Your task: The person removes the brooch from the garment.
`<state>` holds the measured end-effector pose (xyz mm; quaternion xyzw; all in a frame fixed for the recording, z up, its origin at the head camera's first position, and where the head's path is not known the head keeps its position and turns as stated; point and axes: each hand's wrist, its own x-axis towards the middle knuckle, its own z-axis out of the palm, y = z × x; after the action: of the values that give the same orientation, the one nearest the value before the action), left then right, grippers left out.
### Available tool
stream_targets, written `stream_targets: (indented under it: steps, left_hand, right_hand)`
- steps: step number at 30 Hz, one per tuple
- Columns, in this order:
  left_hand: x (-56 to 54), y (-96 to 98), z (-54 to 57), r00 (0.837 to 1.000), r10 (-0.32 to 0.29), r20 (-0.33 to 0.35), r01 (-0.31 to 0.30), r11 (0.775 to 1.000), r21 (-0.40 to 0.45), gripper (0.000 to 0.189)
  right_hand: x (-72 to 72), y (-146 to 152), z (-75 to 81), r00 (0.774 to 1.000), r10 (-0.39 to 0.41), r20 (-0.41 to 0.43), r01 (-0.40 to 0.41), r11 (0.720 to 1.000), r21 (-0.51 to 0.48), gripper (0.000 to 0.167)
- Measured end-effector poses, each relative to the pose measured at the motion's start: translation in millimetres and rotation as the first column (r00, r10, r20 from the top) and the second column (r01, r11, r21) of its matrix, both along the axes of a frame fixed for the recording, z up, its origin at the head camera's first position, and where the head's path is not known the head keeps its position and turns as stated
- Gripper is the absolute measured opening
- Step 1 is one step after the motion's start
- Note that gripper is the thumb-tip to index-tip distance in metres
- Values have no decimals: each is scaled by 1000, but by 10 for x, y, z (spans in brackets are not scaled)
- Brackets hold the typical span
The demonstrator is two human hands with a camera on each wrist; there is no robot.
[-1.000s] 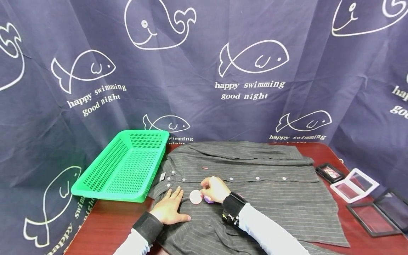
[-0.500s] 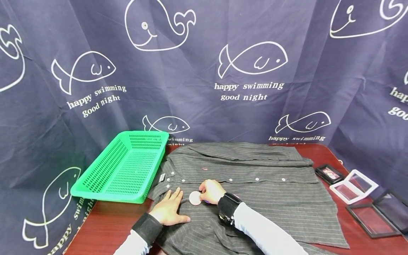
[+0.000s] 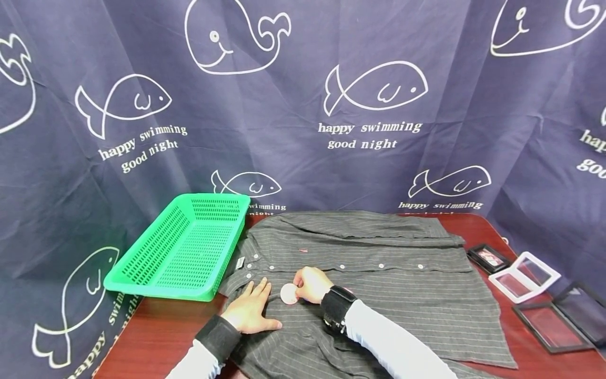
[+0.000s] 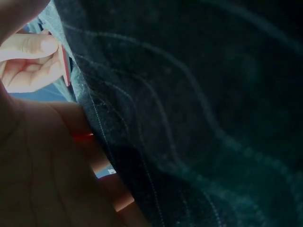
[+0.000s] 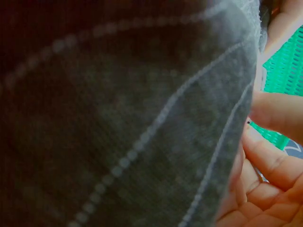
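presently, one pale disc (image 3: 289,293), on the striped shirt (image 3: 402,300), its edge apparently pinched by your right hand (image 3: 313,285). hazards: a slack pinch could let it slip; a sideways drag could ruck the shirt under it. position: between your hands, at the right one's fingertips, near but apart from your left hand (image 3: 249,311), which lies spread on the shirt. outward: green basket (image 3: 161,291), beside the shirt.

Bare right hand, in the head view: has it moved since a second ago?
Yes, slightly: the bare right hand has shifted left, nearer the green, rectangular plastic basket.
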<state>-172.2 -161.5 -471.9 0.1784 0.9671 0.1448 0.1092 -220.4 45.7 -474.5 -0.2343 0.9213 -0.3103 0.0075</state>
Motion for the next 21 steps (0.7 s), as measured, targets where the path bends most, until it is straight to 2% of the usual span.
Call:
stream_targets:
  steps: [7,13,21]
  left_hand:
    - [-9,9,37,1000,3,7,-4,1000,31,96]
    - [-50,26,56,999,-12,-32,14,999,39,89]
    - [-148,97,19,995,-83,-48,88,990,109,81]
  right_hand:
    - [-4,6,1,1000,3,4,-2,1000,-22,14]
    - [11,17,39,1000,24,6,-23,998,-60,12]
    - [24,29,50,999,38,12,-37,997,-69,12]
